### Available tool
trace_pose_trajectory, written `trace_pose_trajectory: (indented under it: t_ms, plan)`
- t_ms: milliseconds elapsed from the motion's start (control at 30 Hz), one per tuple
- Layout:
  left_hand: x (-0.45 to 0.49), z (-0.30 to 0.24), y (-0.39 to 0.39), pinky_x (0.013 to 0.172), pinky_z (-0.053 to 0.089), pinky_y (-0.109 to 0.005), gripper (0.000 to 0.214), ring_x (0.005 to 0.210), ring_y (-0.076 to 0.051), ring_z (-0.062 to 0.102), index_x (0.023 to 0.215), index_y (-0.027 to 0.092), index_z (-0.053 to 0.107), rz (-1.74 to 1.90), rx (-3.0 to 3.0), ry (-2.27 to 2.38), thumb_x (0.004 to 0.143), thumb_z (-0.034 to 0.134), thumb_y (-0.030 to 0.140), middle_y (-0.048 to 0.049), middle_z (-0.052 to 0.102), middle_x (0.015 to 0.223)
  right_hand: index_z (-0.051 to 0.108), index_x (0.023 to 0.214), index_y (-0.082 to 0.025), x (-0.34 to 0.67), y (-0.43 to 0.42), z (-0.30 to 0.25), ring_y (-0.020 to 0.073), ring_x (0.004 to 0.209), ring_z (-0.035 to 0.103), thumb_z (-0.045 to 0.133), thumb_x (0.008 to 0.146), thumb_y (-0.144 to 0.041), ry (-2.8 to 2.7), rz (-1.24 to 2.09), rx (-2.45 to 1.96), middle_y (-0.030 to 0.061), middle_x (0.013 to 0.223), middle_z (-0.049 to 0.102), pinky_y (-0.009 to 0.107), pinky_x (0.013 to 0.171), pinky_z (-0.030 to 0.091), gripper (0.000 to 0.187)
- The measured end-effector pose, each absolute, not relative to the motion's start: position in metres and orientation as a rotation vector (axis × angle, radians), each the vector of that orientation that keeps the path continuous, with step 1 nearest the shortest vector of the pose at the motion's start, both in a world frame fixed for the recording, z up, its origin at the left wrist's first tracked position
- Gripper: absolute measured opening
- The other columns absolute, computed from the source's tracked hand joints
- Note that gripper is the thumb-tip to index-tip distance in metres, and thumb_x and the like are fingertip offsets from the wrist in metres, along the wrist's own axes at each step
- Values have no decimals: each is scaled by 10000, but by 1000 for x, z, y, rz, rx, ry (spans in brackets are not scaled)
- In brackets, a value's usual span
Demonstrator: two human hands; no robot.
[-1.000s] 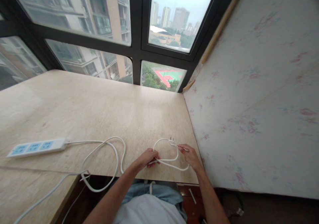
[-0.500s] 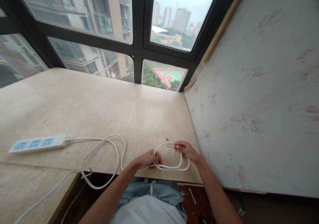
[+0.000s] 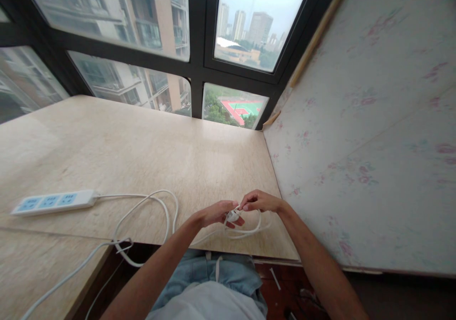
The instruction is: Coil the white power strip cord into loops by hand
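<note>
A white power strip (image 3: pixel 53 202) with blue sockets lies at the left of the beige desk (image 3: pixel 142 149). Its white cord (image 3: pixel 156 206) loops across the desk towards me. My left hand (image 3: pixel 217 213) is closed round a small coil of this cord near the desk's front edge. My right hand (image 3: pixel 258 201) pinches the white plug (image 3: pixel 233 214) at the cord's end, right against my left hand's fingers. Part of the coil (image 3: pixel 249 230) lies on the desk below both hands.
A second white cable (image 3: pixel 60 282) hangs off the desk's front edge at the lower left. A floral papered wall (image 3: pixel 356 135) closes off the right side. Dark-framed windows (image 3: pixel 195 73) stand behind the desk. My lap is below the edge.
My right hand has brought the plug leftwards to my left hand. The cord loop between them has shrunk into a small coil. Both hands have moved slightly further from the desk's edge.
</note>
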State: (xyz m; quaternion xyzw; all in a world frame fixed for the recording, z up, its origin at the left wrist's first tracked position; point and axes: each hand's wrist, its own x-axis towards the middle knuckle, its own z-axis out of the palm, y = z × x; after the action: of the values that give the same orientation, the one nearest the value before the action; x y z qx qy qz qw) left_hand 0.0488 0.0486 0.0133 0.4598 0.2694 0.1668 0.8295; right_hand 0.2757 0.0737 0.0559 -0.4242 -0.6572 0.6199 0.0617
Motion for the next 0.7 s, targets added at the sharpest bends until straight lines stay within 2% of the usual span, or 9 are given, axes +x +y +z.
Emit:
trace_pose_trajectory:
  t_ms: [133, 233, 333, 433, 533, 633, 700]
  plan:
    - [62, 24, 59, 591, 478, -300, 556, 610, -187, 648, 871, 106, 631, 219, 1035, 611, 689, 683, 629, -137, 696, 762, 714, 927, -163, 261, 85, 67, 49, 448, 372, 639, 785, -388, -2161, 1883, -1191, -31, 625, 592, 141, 356, 233, 276]
    - [68, 25, 61, 514, 439, -265, 494, 469, -117, 543, 740, 120, 584, 316, 1084, 640, 651, 745, 578, -31, 600, 583, 668, 1010, -155, 256, 89, 69, 57, 480, 438, 653, 781, -379, -2127, 1886, -1139, -16, 673, 636, 147, 411, 298, 321]
    - [71, 24, 60, 464, 394, -245, 469, 394, -70, 416, 718, 156, 518, 470, 1027, 620, 703, 696, 590, 62, 450, 496, 629, 1072, -143, 257, 88, 65, 78, 565, 512, 703, 755, -364, -1952, 1877, -1108, -12, 684, 635, 165, 506, 357, 393]
    - [70, 22, 60, 404, 289, -209, 472, 360, -45, 323, 700, 176, 470, 555, 921, 659, 729, 665, 604, 91, 368, 470, 563, 1192, -175, 263, 83, 55, 103, 638, 566, 753, 710, -328, -1649, 1904, -1061, -28, 712, 621, 205, 595, 420, 541]
    - [67, 22, 63, 391, 198, -183, 477, 349, -31, 281, 687, 178, 444, 693, 733, 706, 741, 659, 601, 103, 326, 456, 496, 1278, -236, 269, 78, 41, 91, 586, 553, 776, 666, -314, -1334, 1908, -950, -46, 767, 614, 259, 641, 466, 678]
    - [64, 24, 65, 394, 183, -174, 469, 344, -29, 289, 700, 175, 446, 775, 572, 645, 764, 646, 594, 102, 332, 451, 555, 1213, -218, 271, 72, 25, 100, 562, 562, 802, 617, -311, -1250, 1913, -889, -59, 701, 598, 297, 681, 481, 652]
    - [63, 25, 64, 391, 200, -173, 460, 339, -33, 301, 698, 174, 441, 818, 503, 578, 783, 636, 583, 100, 339, 447, 620, 1073, -194, 268, 68, 13, 142, 646, 623, 818, 594, -335, -1230, 1911, -874, -51, 651, 595, 342, 770, 482, 537]
